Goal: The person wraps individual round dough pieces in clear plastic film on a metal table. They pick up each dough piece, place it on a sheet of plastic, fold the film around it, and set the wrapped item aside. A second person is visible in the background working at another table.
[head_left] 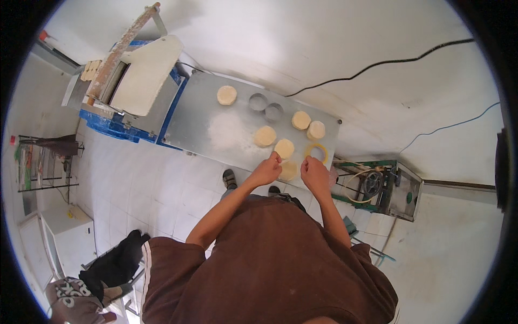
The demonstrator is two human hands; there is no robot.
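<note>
My left hand (pixel 266 171) reaches over the near edge of the metal table, its fingers drawn together beside a round pale dough piece (pixel 283 148). Whether it pinches anything is too small to see. Just right of it lies a flatter dough round (pixel 289 171). My right hand (pixel 315 174) is also closed, its fingertips at the near side of a yellow ring (pixel 325 152); what they hold, if anything, is hidden. More stacked-looking dough rounds sit farther off: one at the left middle (pixel 265 136), a pair (pixel 301 120) toward the wall, and one (pixel 226 95) at the back.
Two metal ring cutters (pixel 258 102) stand at the table's wall side. White flour (pixel 229 132) is spread over the metal table (pixel 189 113). A blue-framed dough sheeter (pixel 135 86) adjoins it on the left. At the right stands a green-framed machine with a wheel (pixel 372 183).
</note>
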